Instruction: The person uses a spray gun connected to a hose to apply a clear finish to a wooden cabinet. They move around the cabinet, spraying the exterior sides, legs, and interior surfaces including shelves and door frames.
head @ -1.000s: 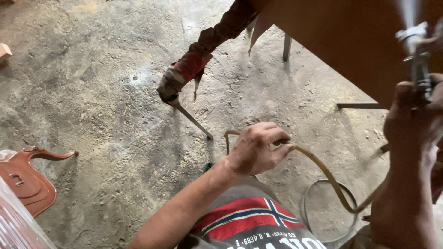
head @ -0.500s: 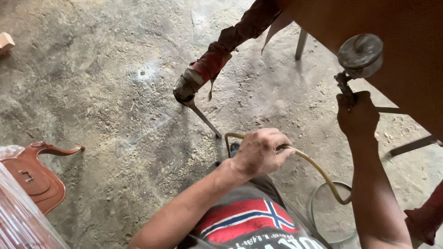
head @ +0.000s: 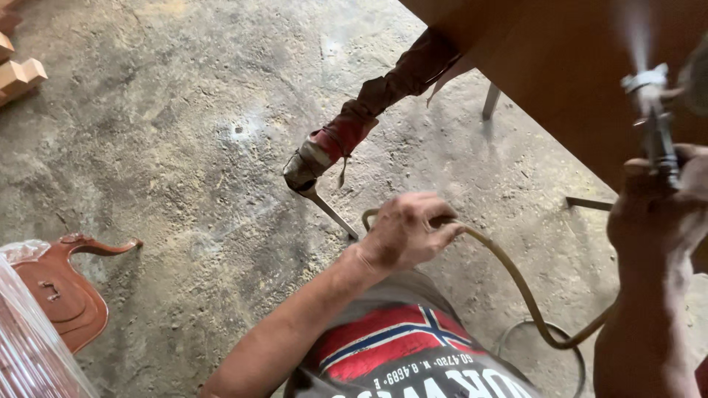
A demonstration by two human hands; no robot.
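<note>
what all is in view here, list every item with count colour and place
hose: one, olive-tan, loops from the left hand across to lower right
spray gun: one, metal, upper right, mist rising from its tip
wooden panel: one, brown, top right
rag-wrapped stand leg: one, red-brown, centre top
carved wooden piece: one, reddish, lower left
wood blocks: a few, pale, top left
floor: grey concrete
left hand: grips the hose
right hand: holds the spray gun

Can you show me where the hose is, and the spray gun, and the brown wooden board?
Hose point(head: 516, 284), head view, on the middle of its curve past the left hand.
Spray gun point(head: 656, 125), head view, on its metal body above the right hand.
Board point(head: 560, 59), head view, on its flat brown face.
</note>
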